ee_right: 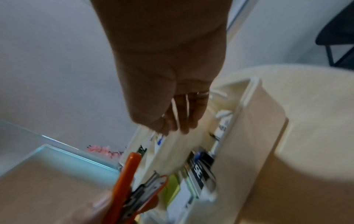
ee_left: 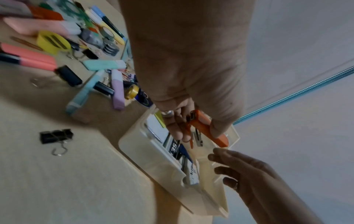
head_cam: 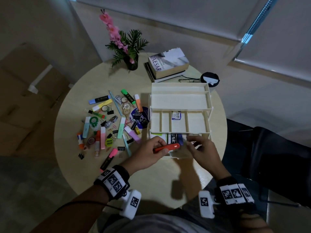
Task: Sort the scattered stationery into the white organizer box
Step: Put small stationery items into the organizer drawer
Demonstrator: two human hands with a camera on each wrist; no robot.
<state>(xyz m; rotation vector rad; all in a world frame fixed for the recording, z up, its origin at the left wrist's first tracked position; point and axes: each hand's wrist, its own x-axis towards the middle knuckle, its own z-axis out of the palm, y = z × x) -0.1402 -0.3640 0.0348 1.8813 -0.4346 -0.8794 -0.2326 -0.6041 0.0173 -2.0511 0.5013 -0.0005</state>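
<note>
Round table (head_cam: 151, 174), left hand (head_cam: 148, 154) grip holding orange stapler (head_cam: 168, 147) lengthwise left-right over organizer box (head_cam: 180, 98), right hand (head_cam: 202, 150) relaxed.

Spine of the top book (head_cam: 168, 64), stack at the table's far edge: "CAESAR", with author line "ADRIAN GOLDSWORTHY" in small print. Black-and-white pack (head_cam: 171, 138) in the white organizer box's bottom compartment: "SE" partly legible. Barcode label on small blue-and-white box (head_cam: 176, 115), middle tray; digits unreadable.

Left hand (head_cam: 149, 153) curled, thumb on top, gripping at mid-height; wrist banded. Right hand (head_cam: 201, 149) just beside it, fingers (ee_left: 220, 156) loosely bent, spread, holding nothing. Forearms angled inward.
</note>
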